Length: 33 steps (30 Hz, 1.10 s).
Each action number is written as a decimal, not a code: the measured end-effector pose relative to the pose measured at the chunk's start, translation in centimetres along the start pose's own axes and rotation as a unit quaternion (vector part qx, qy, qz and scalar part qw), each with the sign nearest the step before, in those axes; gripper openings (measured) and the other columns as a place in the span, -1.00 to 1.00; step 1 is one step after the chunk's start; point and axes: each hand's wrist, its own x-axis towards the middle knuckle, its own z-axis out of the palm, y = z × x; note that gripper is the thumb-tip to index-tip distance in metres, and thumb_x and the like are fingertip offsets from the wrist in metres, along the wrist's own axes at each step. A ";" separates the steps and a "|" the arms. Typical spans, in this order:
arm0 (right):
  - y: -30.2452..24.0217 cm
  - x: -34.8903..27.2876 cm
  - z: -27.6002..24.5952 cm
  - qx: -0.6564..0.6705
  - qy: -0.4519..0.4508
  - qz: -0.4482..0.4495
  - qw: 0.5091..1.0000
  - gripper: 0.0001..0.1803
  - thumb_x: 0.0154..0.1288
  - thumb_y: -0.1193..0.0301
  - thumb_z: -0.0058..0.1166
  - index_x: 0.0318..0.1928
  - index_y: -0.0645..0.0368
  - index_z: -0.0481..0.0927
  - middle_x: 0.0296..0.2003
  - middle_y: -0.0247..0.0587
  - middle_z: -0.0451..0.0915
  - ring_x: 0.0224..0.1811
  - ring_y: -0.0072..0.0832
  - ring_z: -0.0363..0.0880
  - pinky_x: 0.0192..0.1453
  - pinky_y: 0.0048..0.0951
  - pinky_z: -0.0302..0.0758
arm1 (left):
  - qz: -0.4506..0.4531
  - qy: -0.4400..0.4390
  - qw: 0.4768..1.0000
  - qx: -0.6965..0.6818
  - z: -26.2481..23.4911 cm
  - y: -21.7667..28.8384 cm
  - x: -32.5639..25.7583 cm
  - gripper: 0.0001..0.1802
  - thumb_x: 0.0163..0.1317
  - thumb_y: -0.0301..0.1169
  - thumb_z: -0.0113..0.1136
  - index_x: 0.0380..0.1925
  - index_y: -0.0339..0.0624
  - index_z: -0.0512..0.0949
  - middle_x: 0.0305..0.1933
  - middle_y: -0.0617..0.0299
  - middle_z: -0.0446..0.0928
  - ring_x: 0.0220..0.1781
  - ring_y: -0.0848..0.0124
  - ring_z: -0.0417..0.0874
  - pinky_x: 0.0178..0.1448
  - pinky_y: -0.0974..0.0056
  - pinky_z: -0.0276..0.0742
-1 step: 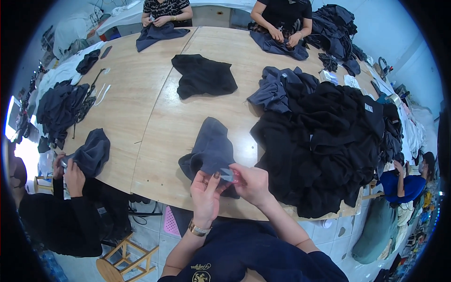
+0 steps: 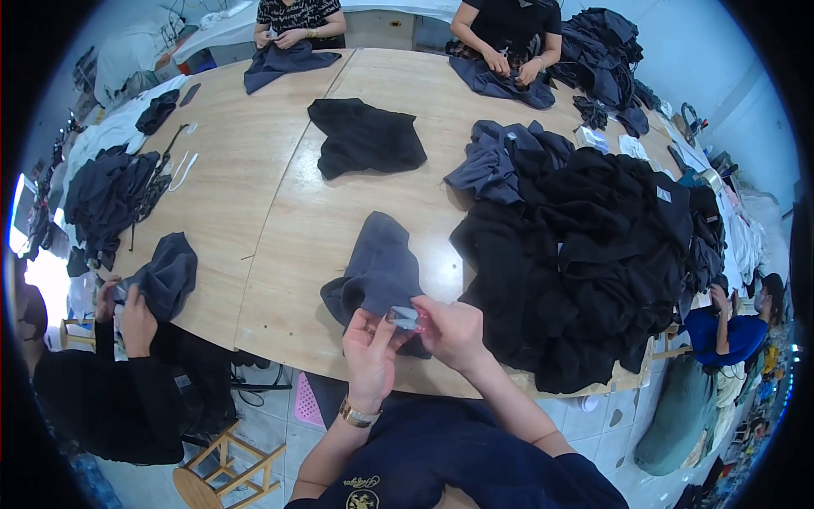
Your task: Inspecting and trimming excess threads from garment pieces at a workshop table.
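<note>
A dark grey garment (image 2: 381,263) lies crumpled at the near edge of the round wooden table (image 2: 254,195). My left hand (image 2: 369,352) pinches the garment's near hem with fingers closed; a gold watch is on that wrist. My right hand (image 2: 454,332) is beside it, touching the same hem and closed around a small pink and silver tool (image 2: 411,320). A pale label shows between my fingertips. What kind of tool it is stays unclear.
A big heap of black garments (image 2: 593,254) fills the table's right side. A black garment (image 2: 365,136) lies mid-table and a dark pile (image 2: 106,195) at the left. A person at left holds a grey garment (image 2: 165,276). Two people work at the far edge. A wooden stool (image 2: 225,471) stands below.
</note>
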 end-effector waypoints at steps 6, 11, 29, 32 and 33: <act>0.4 0.0 0.2 -0.091 -0.013 -0.071 0.993 -0.66 -0.14 0.49 0.18 -0.22 0.19 0.52 -0.64 -0.33 0.49 -0.69 -0.47 0.45 -0.62 -0.49 0.30 | 0.040 -0.055 0.997 0.044 -0.9 -0.7 0.0 -0.78 0.28 -0.53 -0.01 -0.07 -0.22 0.36 -0.13 0.20 0.50 -0.13 0.42 0.58 -0.08 0.25 0.59; -0.2 -1.0 0.9 0.172 0.073 0.238 0.953 -0.82 0.07 0.60 0.11 -0.26 0.23 0.49 -0.61 -0.49 0.46 -0.69 -0.83 0.28 -0.59 -0.74 0.21 | -0.044 0.001 0.999 -0.015 0.3 0.5 0.0 -0.84 0.26 -0.50 0.03 -0.17 -0.24 0.39 -0.15 0.20 0.51 -0.13 0.43 0.55 -0.04 0.18 0.55; 1.2 -1.6 0.4 0.102 -0.042 0.179 0.978 -0.73 0.11 0.32 0.16 -0.50 0.26 0.43 -0.70 -0.26 0.31 -0.70 -0.57 0.24 -0.60 -0.51 0.19 | -0.107 -0.016 0.989 -0.104 -1.5 0.9 1.2 -0.78 0.33 -0.37 -0.06 -0.06 -0.12 0.38 -0.03 0.18 0.48 0.01 0.36 0.49 0.10 0.05 0.44; 1.0 -1.2 0.3 0.061 -0.063 0.153 0.984 -0.73 0.07 0.32 0.19 -0.49 0.26 0.45 -0.68 -0.20 0.37 -0.72 -0.44 0.30 -0.60 -0.47 0.25 | -0.104 -0.013 0.988 -0.109 -1.5 0.9 1.2 -0.78 0.33 -0.36 -0.06 -0.06 -0.12 0.38 -0.03 0.18 0.48 0.01 0.36 0.49 0.12 0.04 0.43; 1.0 -1.1 0.3 0.051 -0.065 0.143 0.986 -0.72 0.05 0.28 0.20 -0.50 0.22 0.44 -0.68 -0.20 0.39 -0.70 -0.37 0.36 -0.60 -0.43 0.29 | -0.105 -0.013 0.988 -0.109 -1.5 0.9 1.2 -0.78 0.33 -0.36 -0.06 -0.06 -0.12 0.38 -0.03 0.18 0.48 0.01 0.36 0.49 0.12 0.04 0.43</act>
